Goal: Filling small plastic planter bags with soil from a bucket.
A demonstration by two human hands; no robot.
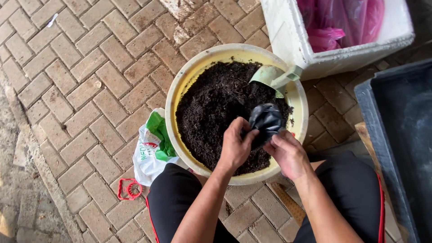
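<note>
A small black plastic bag (266, 119) hangs over a pale yellow basin (176, 92) full of dark soil (215, 108). My left hand (235, 146) grips the bag's near left edge. My right hand (288, 153) pinches its right edge. Both hands hold it just above the soil near the basin's front rim. A pale green scoop (273, 76) rests in the soil at the far right rim of the basin.
A white foam box (288, 36) lined with a pink bag (342, 20) stands behind the basin. A dark grey bin (396, 130) is at the right. A white and green plastic bag (150, 150) and a red plastic ring (129, 189) lie on the brick paving at my left knee.
</note>
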